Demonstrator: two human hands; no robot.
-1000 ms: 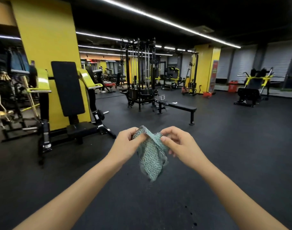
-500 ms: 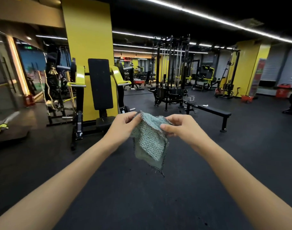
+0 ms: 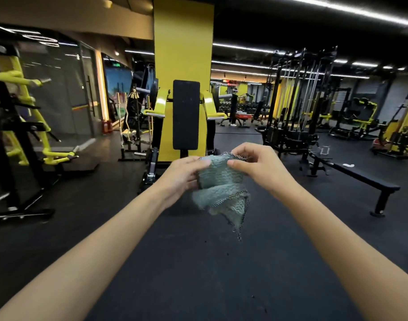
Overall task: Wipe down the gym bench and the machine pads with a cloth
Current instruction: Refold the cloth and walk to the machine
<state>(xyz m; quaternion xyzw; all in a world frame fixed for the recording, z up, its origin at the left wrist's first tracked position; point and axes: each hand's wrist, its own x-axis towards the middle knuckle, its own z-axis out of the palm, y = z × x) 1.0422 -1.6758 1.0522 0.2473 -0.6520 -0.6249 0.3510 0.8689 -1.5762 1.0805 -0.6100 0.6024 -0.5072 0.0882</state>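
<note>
Centre frame, mid-air: the left hand (image 3: 182,174) and right hand (image 3: 260,167) each pinch the top hem of the teal cloth (image 3: 221,188), fingers (image 3: 237,163) curled onto it, the rest hanging in loose folds. It looks light, soft and floppy, so probably best bunched into one palm. The black machine pad (image 3: 186,114) stands upright behind it, and the bench (image 3: 360,179) sits at mid-right.

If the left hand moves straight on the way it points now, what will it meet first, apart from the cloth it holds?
Probably the right hand, which grips the same cloth just across from the left hand. Depth between them is unclear, so a near miss is possible.
</note>
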